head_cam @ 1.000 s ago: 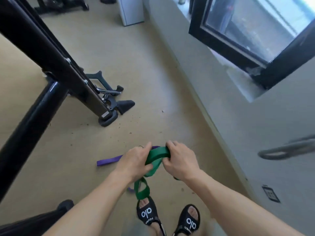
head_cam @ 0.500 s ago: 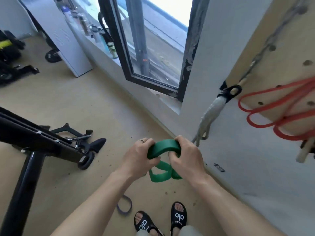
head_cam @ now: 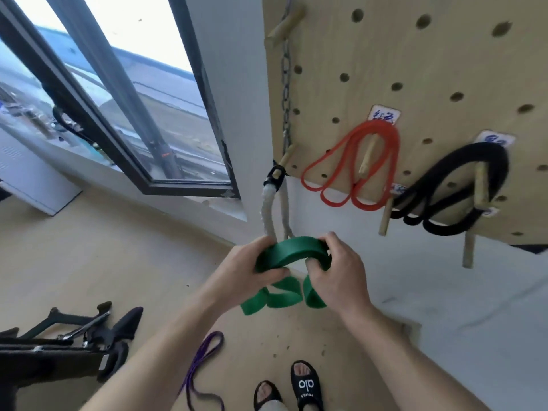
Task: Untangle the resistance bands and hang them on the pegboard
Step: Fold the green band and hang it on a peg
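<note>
free: peg (head_cam: pixel 468 250) bare | blocked: red band (head_cam: pixel 355 161), black band (head_cam: pixel 450 185) pegs

Pegboard (head_cam: pixel 415 54) right of window (head_cam: pixel 124 114); bands (head_cam: pixel 353 161) on pegs; machine (head_cam: pixel 59 345) lower left

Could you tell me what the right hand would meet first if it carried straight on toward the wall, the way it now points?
Probably the white rope hanging just beyond the green band that the right hand grips; depth is unclear, so it might pass beside it and reach the wall.

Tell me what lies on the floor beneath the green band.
Beneath the green band, gripped by the left hand and right hand, lie bare floor and a purple band. The forearms cover part of the floor.
</note>
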Demonstrator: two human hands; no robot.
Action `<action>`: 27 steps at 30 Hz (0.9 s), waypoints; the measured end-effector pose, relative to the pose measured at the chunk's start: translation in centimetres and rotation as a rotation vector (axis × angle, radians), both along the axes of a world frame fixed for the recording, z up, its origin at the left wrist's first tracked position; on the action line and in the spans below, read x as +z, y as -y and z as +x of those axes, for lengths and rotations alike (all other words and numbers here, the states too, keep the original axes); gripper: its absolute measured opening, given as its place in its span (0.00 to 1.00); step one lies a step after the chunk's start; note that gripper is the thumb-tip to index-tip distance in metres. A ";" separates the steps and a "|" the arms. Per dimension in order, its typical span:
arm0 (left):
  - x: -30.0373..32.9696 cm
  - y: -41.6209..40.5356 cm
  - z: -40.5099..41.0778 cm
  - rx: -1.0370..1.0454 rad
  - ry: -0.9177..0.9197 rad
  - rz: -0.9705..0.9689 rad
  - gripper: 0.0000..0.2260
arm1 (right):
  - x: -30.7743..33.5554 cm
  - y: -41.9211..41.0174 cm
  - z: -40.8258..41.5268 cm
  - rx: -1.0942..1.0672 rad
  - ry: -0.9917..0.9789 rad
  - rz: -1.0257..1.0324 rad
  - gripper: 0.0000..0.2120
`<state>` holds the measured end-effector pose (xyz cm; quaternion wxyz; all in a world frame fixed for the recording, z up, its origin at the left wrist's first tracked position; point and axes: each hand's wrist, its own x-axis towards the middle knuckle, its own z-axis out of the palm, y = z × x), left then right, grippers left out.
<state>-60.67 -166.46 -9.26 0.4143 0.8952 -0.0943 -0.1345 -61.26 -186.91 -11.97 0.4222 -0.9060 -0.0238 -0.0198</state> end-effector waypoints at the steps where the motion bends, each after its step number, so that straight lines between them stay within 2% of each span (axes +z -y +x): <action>1: 0.6 0.7 0.5 -0.042 0.002 -0.002 0.10 | 0.3 0.8 -0.3 -0.024 0.000 0.000 0.08; 8: 3.0 6.1 3.2 -0.267 -0.003 0.012 0.10 | 1.8 5.8 -2.4 -0.187 0.010 0.044 0.13; 12: 3.7 9.0 4.1 -0.341 0.012 0.028 0.09 | 2.3 8.0 -3.1 -0.257 -0.019 0.127 0.07; 15: 4.0 11.3 4.6 -0.382 0.013 0.034 0.10 | 2.6 9.8 -3.4 -0.304 -0.048 0.173 0.08; 19: 4.2 14.3 5.2 -0.430 0.016 0.031 0.10 | 2.8 12.6 -3.2 -0.314 -0.069 0.125 0.10; 21: 4.1 15.3 5.8 -0.434 0.028 0.036 0.10 | 2.9 13.8 -2.8 -0.290 -0.080 0.093 0.12; 25: 3.5 16.8 7.1 -0.436 0.044 0.058 0.11 | 2.4 15.6 -1.7 -0.238 -0.126 0.084 0.25; 27: 3.1 17.4 7.7 -0.438 0.067 0.069 0.10 | 2.2 16.0 -0.7 -0.197 -0.131 0.064 0.25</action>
